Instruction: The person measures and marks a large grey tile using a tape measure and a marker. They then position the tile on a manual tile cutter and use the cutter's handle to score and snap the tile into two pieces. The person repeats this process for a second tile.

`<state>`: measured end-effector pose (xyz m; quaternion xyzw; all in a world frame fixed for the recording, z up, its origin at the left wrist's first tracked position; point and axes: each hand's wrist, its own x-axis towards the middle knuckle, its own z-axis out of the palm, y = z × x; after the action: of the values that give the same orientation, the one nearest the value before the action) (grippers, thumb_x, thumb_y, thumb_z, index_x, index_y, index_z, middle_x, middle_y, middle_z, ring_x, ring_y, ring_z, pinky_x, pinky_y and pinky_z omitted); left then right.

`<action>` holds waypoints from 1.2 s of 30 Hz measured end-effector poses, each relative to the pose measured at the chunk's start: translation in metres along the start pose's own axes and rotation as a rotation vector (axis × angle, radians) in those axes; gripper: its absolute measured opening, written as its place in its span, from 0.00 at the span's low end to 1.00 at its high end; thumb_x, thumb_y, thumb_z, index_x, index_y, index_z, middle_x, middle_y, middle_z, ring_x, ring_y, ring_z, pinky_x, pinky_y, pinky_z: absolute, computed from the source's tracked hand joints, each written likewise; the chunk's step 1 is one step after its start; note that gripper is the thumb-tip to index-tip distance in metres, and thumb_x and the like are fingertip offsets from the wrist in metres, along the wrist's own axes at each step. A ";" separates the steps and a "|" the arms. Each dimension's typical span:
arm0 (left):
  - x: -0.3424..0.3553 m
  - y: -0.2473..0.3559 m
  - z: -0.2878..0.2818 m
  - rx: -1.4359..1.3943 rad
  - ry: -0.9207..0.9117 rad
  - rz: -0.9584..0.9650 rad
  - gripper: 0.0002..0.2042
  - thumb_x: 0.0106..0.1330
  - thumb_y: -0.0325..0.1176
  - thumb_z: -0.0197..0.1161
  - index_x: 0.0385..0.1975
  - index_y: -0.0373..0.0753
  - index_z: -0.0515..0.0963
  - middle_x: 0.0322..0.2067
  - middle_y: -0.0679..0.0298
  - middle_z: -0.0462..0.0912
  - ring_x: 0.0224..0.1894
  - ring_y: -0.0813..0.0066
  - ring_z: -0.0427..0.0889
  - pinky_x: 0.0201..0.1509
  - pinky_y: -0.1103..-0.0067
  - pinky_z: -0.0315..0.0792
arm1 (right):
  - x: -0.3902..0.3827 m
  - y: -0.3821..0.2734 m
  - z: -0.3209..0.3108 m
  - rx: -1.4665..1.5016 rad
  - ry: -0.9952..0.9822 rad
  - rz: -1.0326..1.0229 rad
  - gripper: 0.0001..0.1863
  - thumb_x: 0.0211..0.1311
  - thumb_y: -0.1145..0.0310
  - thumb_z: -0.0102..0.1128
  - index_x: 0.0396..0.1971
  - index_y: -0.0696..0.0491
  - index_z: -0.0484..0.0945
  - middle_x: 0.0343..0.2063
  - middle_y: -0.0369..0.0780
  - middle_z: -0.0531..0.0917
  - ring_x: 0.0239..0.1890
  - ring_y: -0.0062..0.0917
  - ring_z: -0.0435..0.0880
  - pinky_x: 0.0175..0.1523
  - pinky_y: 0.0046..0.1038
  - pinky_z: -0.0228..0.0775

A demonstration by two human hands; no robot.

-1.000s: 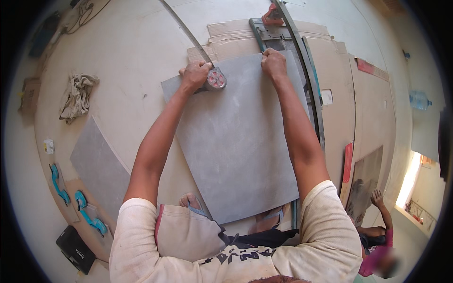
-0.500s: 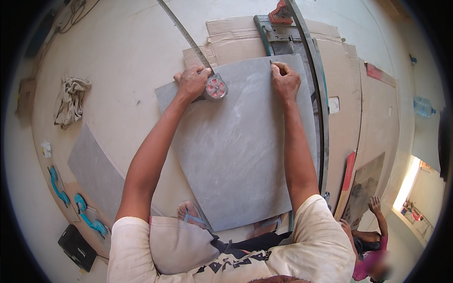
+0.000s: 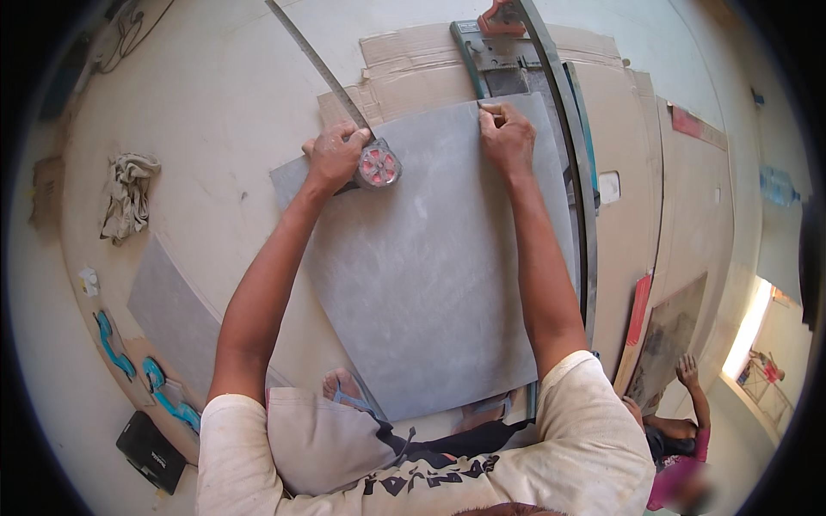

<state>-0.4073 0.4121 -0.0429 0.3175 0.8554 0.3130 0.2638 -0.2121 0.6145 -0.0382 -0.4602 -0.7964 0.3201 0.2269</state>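
A large grey tile (image 3: 422, 275) lies in front of me, partly over a tile cutter (image 3: 551, 52). My left hand (image 3: 334, 159) is at the tile's far left edge, its fingers wrapped round a tape measure (image 3: 379, 165) with a dusty case and red-spoked face. The metal blade (image 3: 318, 69) stretches out past the tile, away and to the left. At the far edge, toward the right, my right hand (image 3: 509, 142) is closed in a pinch on a small, dark, thin marking stick (image 3: 482, 105), its tip by the edge. Its exact kind cannot be made out.
The cutter's long rail (image 3: 572, 129) runs along the tile's right side, over cardboard (image 3: 413, 56). At left lie another grey tile (image 3: 172, 292), a cloth (image 3: 129, 193), teal suction lifters (image 3: 163, 391) and a black case (image 3: 151, 451). A co-worker's raised hand (image 3: 687, 371) shows at lower right.
The whole view has shifted slightly. My right fingers have drawn closer together, and the stick's tip now sits at the tile's far edge. My left hand keeps its grip on the tape measure.
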 end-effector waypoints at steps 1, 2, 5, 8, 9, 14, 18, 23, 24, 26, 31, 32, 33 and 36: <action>0.001 -0.001 -0.001 0.002 -0.026 -0.001 0.14 0.67 0.43 0.57 0.27 0.40 0.82 0.32 0.64 0.82 0.42 0.68 0.77 0.59 0.70 0.51 | -0.002 -0.001 0.000 -0.008 -0.005 0.006 0.10 0.59 0.66 0.63 0.35 0.55 0.85 0.27 0.49 0.86 0.32 0.41 0.87 0.42 0.37 0.77; 0.002 -0.003 -0.002 0.004 -0.051 -0.003 0.14 0.67 0.43 0.57 0.28 0.41 0.83 0.34 0.63 0.83 0.45 0.66 0.77 0.60 0.69 0.49 | -0.001 -0.002 0.000 -0.001 -0.006 0.013 0.10 0.59 0.66 0.63 0.35 0.55 0.85 0.27 0.49 0.86 0.32 0.41 0.87 0.42 0.37 0.77; 0.001 0.000 0.000 -0.006 -0.008 0.033 0.14 0.67 0.43 0.57 0.28 0.40 0.83 0.35 0.63 0.83 0.45 0.65 0.77 0.59 0.69 0.49 | -0.001 -0.003 -0.002 0.010 -0.006 0.052 0.10 0.59 0.66 0.62 0.35 0.55 0.85 0.28 0.48 0.86 0.32 0.39 0.87 0.42 0.36 0.77; -0.001 0.000 0.002 0.007 0.044 0.079 0.14 0.68 0.41 0.58 0.26 0.37 0.80 0.30 0.63 0.80 0.41 0.68 0.78 0.60 0.71 0.54 | -0.007 -0.003 -0.005 0.024 -0.008 0.069 0.09 0.59 0.66 0.62 0.35 0.55 0.85 0.28 0.47 0.86 0.31 0.38 0.87 0.41 0.35 0.77; -0.001 0.001 0.002 -0.001 0.021 0.046 0.14 0.67 0.41 0.58 0.26 0.37 0.80 0.31 0.63 0.80 0.41 0.68 0.78 0.59 0.71 0.54 | -0.010 0.001 -0.006 0.022 -0.020 0.064 0.10 0.59 0.67 0.62 0.35 0.56 0.85 0.28 0.47 0.86 0.31 0.37 0.87 0.41 0.35 0.76; -0.002 0.005 0.000 0.055 0.026 0.073 0.14 0.66 0.41 0.59 0.27 0.36 0.81 0.33 0.63 0.81 0.42 0.67 0.78 0.58 0.71 0.55 | -0.008 0.005 -0.005 0.030 -0.022 0.040 0.10 0.59 0.67 0.62 0.36 0.56 0.84 0.27 0.48 0.86 0.31 0.37 0.87 0.41 0.36 0.76; -0.003 0.000 0.003 0.015 0.052 0.091 0.14 0.66 0.41 0.58 0.27 0.37 0.82 0.35 0.63 0.81 0.43 0.67 0.78 0.57 0.68 0.54 | -0.007 -0.005 -0.004 0.020 0.001 0.038 0.10 0.58 0.67 0.62 0.36 0.56 0.84 0.27 0.49 0.85 0.31 0.39 0.87 0.40 0.36 0.76; -0.002 0.007 -0.001 0.057 0.010 0.065 0.14 0.67 0.40 0.58 0.28 0.36 0.82 0.33 0.63 0.81 0.42 0.66 0.79 0.57 0.69 0.55 | -0.002 0.005 -0.004 0.018 -0.002 0.009 0.10 0.58 0.67 0.62 0.35 0.57 0.84 0.28 0.50 0.85 0.32 0.41 0.87 0.41 0.37 0.77; -0.003 0.006 0.000 0.051 0.016 0.064 0.14 0.67 0.40 0.58 0.28 0.36 0.82 0.33 0.63 0.81 0.42 0.66 0.79 0.57 0.69 0.55 | -0.011 0.006 -0.009 0.026 -0.017 0.045 0.10 0.58 0.67 0.62 0.35 0.57 0.84 0.28 0.50 0.85 0.32 0.41 0.86 0.41 0.37 0.77; -0.002 0.005 0.001 0.040 0.026 0.062 0.14 0.67 0.41 0.58 0.28 0.36 0.82 0.33 0.63 0.81 0.42 0.66 0.78 0.57 0.69 0.55 | -0.010 0.006 -0.007 0.038 -0.043 0.051 0.09 0.58 0.67 0.62 0.35 0.56 0.84 0.27 0.49 0.85 0.31 0.41 0.86 0.41 0.37 0.77; -0.002 -0.001 0.002 0.061 0.059 0.114 0.15 0.67 0.41 0.58 0.27 0.35 0.81 0.32 0.63 0.81 0.40 0.65 0.79 0.57 0.69 0.56 | -0.004 -0.004 -0.005 0.052 -0.043 0.016 0.09 0.58 0.68 0.61 0.34 0.56 0.84 0.27 0.49 0.85 0.31 0.41 0.86 0.41 0.37 0.77; -0.002 -0.004 0.005 0.037 0.058 0.116 0.15 0.67 0.41 0.58 0.27 0.35 0.81 0.32 0.63 0.80 0.40 0.65 0.79 0.57 0.69 0.57 | -0.005 -0.003 -0.008 0.024 -0.053 0.040 0.09 0.58 0.68 0.62 0.34 0.56 0.84 0.26 0.49 0.85 0.31 0.41 0.87 0.41 0.37 0.77; -0.002 -0.003 0.005 0.015 0.053 0.114 0.15 0.67 0.41 0.58 0.27 0.35 0.81 0.32 0.63 0.80 0.39 0.65 0.79 0.56 0.68 0.57 | -0.009 0.000 -0.010 -0.004 -0.066 0.069 0.09 0.58 0.68 0.62 0.34 0.56 0.84 0.26 0.50 0.85 0.31 0.41 0.87 0.41 0.37 0.77; 0.001 0.000 0.007 0.085 0.081 0.101 0.15 0.66 0.41 0.59 0.27 0.35 0.81 0.31 0.63 0.80 0.38 0.66 0.79 0.56 0.70 0.58 | 0.003 0.003 -0.005 -0.017 -0.027 -0.001 0.09 0.57 0.68 0.62 0.34 0.55 0.84 0.26 0.50 0.85 0.32 0.42 0.87 0.42 0.38 0.77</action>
<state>-0.4030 0.4150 -0.0480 0.3582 0.8608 0.3017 0.1992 -0.2088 0.6199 -0.0369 -0.4574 -0.8022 0.3195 0.2126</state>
